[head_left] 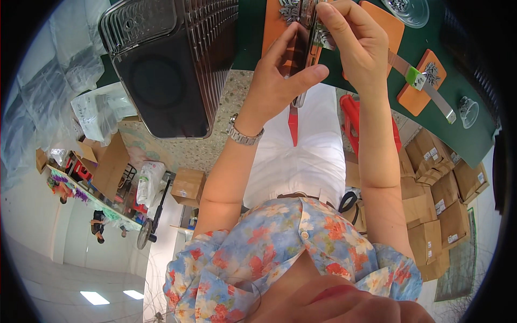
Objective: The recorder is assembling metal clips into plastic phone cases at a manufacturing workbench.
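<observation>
My left hand (272,83), with a metal watch on its wrist, grips a clear-edged phone case (295,58) from the side, thumb and fingers spread around it. The case stands edge-on, and its dark face mirrors orange. At the case's upper right edge my right hand (360,46) has thumb and forefinger closed together; whatever lies between them is too small to name. Left of my hands stands a long row of clear phone cases (156,81), the front one with a dark back and ring. Orange boards (386,21) with small silver pieces (291,11) lie beneath and beside the hands.
On the green table (474,137) are a metal strip with a green band (416,78), another orange board (414,103), a clear cup (468,112) and a clear bowl (413,19). Cartons (425,242) stack at right; a red stool (353,116) stands below. People (98,225) appear far left.
</observation>
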Available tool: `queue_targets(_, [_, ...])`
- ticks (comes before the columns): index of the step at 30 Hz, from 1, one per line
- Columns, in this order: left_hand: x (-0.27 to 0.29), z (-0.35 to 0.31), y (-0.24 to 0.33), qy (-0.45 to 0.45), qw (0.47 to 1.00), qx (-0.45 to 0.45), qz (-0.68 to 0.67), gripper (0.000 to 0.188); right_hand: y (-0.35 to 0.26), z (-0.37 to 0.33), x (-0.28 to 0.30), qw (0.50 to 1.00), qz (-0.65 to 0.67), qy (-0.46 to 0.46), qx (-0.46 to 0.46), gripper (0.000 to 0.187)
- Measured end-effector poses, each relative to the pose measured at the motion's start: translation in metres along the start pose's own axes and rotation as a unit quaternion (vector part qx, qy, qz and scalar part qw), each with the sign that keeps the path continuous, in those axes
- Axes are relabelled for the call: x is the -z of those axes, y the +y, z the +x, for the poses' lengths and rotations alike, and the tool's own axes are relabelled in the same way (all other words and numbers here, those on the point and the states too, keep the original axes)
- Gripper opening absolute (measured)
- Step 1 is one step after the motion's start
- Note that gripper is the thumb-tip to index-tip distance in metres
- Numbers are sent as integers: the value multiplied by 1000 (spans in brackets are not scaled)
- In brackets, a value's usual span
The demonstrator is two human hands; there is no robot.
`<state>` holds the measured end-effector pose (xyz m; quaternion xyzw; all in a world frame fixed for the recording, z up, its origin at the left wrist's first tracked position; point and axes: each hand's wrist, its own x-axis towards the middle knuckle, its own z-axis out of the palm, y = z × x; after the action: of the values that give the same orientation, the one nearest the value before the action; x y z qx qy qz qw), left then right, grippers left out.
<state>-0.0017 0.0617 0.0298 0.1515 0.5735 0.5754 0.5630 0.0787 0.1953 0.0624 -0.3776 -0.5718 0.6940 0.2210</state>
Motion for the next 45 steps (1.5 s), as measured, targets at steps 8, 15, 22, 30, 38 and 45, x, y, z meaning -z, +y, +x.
queue_targets(8, [0, 1, -2, -19, 999, 13, -33, 85, 5, -4, -3, 999, 32, 6, 15, 15])
queue_targets(15, [1, -5, -6, -29, 999, 10, -32, 84, 45, 7, -8, 966, 199, -49, 155, 15])
queue_targets(22, [-5, -8, -6, 7, 998, 29, -47, 79, 3, -11, -5, 999, 41, 6, -20, 15])
queue_targets(30, [-2, 1, -10, 1, 997, 43, -60, 78, 26, 3, 1, 981, 145, -59, 114, 18])
queue_targets(38, [-1, -8, -10, 33, 989, -19, -143, 67, 20, 6, 27, 998, -6, 65, -14, 31])
queue_targets(45, [4, -36, -43, 63, 994, 24, -91, 66, 52, 51, 25, 932, -295, 67, 201, 11])
